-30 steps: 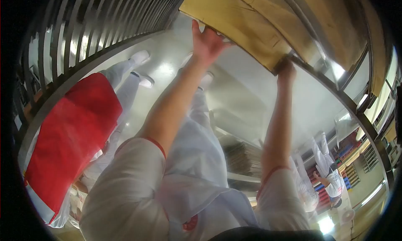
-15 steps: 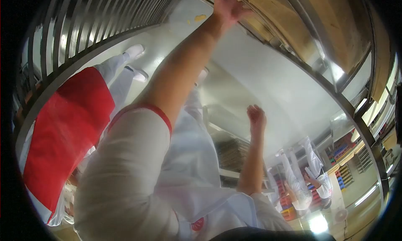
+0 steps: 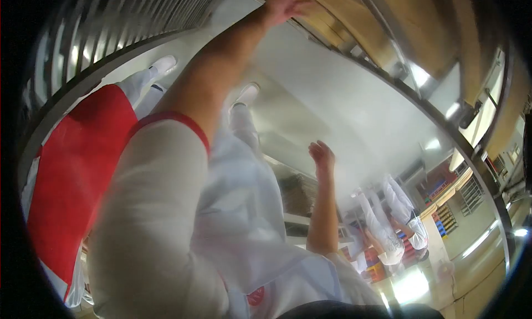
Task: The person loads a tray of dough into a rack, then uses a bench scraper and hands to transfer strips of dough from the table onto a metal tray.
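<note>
Pointing toward the near edge of the metal rack, near its left corner, my left hand is wide, with fingers loosely spread; I cannot tell whether they touch the golden-brown board that lies in the rack along that edge. My right hand is above the floor, well apart from the rack, fingers curled narrow; I cannot tell whether it is fully closed. A person in a red apron is at my left, beside the slatted frame.

No text legible; red emblem blurred
</note>
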`<state>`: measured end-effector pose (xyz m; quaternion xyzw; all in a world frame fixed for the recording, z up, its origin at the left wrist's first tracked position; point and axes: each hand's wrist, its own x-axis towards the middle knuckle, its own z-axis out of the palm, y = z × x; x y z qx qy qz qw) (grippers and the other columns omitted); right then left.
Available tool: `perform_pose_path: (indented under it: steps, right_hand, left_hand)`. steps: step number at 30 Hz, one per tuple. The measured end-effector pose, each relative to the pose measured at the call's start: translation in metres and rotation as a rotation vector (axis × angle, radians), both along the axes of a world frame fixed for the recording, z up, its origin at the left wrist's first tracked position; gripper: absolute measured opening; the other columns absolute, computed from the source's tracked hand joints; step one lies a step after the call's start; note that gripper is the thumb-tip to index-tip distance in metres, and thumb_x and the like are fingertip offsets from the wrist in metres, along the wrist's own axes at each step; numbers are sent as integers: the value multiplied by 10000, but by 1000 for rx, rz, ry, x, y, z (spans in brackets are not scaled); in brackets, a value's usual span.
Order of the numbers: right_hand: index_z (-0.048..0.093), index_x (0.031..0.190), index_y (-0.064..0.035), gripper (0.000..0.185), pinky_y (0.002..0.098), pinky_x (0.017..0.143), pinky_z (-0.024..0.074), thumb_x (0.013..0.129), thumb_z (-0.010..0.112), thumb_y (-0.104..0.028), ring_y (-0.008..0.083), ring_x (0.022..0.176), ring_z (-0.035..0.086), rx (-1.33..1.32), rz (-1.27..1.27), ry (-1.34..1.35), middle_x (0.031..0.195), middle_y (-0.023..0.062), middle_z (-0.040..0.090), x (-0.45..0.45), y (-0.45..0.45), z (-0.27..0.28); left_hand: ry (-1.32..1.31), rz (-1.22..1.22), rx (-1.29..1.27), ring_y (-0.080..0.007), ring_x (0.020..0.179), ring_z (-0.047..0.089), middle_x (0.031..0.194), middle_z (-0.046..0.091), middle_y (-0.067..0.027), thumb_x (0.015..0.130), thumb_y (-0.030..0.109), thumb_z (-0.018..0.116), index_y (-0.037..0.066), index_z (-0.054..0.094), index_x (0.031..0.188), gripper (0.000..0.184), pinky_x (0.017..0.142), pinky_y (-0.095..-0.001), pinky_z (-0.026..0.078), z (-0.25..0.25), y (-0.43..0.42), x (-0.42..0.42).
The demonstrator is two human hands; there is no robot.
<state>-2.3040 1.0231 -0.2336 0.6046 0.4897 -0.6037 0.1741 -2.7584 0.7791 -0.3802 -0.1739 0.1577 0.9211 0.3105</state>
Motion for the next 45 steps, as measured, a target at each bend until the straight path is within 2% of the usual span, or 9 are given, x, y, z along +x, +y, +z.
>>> perform_pose_path:
  steps: [2,13,18,27,29,31,34,41,45]
  right_hand:
    - [610,1257,53,386,348,841,596,1063,538,-273,250,958,728,-30,56,59,1066,177,738,6,-8,11]
    - [611,1247,53,415,350,870,593,1014,561,-287,267,931,726,-48,331,182,1084,208,730,70,-27,15]
    - [611,1280,49,460,356,885,591,1013,556,-322,262,942,724,-14,227,200,1096,199,731,144,-58,44]
    - [681,1145,1,328,328,810,585,997,588,-276,190,848,708,203,-60,333,908,104,731,266,-205,90]
    - [692,1186,61,408,365,822,567,934,654,-258,226,905,700,355,-199,472,995,146,739,274,-294,196]
    - [723,1175,2,418,384,787,573,864,719,-278,211,865,721,698,3,697,1000,142,758,310,-342,118]
    - [707,1204,-21,403,414,925,546,926,672,-311,302,1038,701,444,208,619,1143,178,737,356,-430,218]
    - [721,1132,-28,359,435,871,562,893,642,-285,323,973,721,661,-382,209,1052,167,757,469,-598,195]
    - [739,1052,-40,315,420,834,563,857,679,-281,316,944,720,722,-540,214,987,159,758,545,-679,223]
  left_hand:
    - [-31,-177,-342,-422,1459,391,1650,351,-103,1006,761,226,176,309,1614,847,1132,-751,270,37,-42,47]
    - [-242,-83,-779,-336,1321,557,1488,530,-148,1033,625,407,99,394,1545,735,1074,-554,482,180,-334,417]
    - [-64,-355,-864,-297,1277,582,1449,561,-128,1028,589,436,107,420,1530,696,1049,-493,501,212,-354,459]
    - [539,-791,-776,-234,1188,622,1366,624,-85,1049,424,515,146,473,1503,534,988,-405,510,208,-301,425]
    - [589,-968,-823,-252,1216,619,1376,621,-84,1068,391,500,160,474,1504,494,1027,-427,501,227,-293,448]
    - [645,-1185,-800,-281,1348,539,1512,537,-102,1058,538,449,145,430,1546,628,1109,-491,428,210,-307,475]
    - [576,-1534,-700,-317,1344,541,1519,526,-118,1069,487,431,108,460,1517,588,1087,-537,455,168,-347,497]
    - [1208,-2059,-684,-310,1288,562,1374,570,-151,1048,382,508,41,529,1407,495,1056,-486,487,65,-367,489]
    - [1338,-2110,-679,-301,1211,595,1278,612,-142,1029,344,534,45,588,1314,416,1000,-477,517,133,-364,593]
